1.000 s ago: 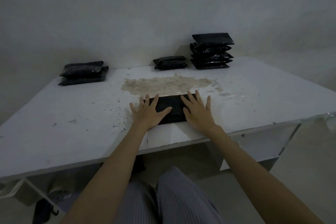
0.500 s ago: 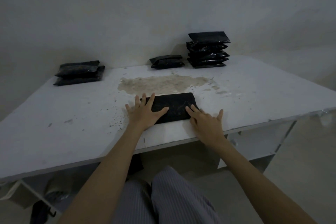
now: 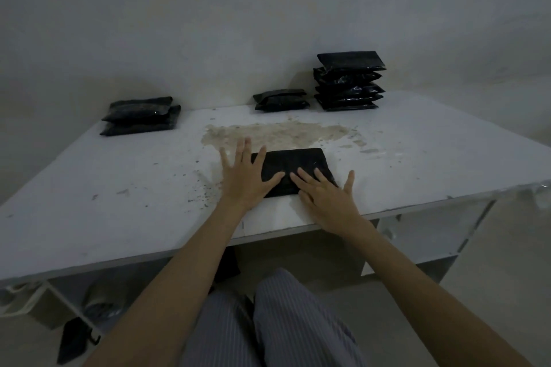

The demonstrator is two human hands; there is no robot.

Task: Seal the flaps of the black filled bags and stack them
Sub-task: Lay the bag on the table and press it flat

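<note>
A black filled bag (image 3: 293,171) lies flat on the white table (image 3: 417,158) near its front edge, with its long axis running left to right across the person's front. The left hand (image 3: 246,177) lies flat on the bag's left end, fingers straight and spread, grasping nothing. The right hand (image 3: 323,195) lies flat with its straight fingertips on the bag's near right corner and its palm on the table, also grasping nothing. Both hands press rather than hold; the step in hand appears to be flattening the flap shut, though the flap itself cannot be made out against the dark plastic. The tall stack (image 3: 348,82) of finished bags stands at the far right, against the wall, so the right hand is the nearer one for carrying the bag there. A small pile (image 3: 281,100) sits just left of that stack, and another pile (image 3: 140,116) lies at the far left, well apart.
</note>
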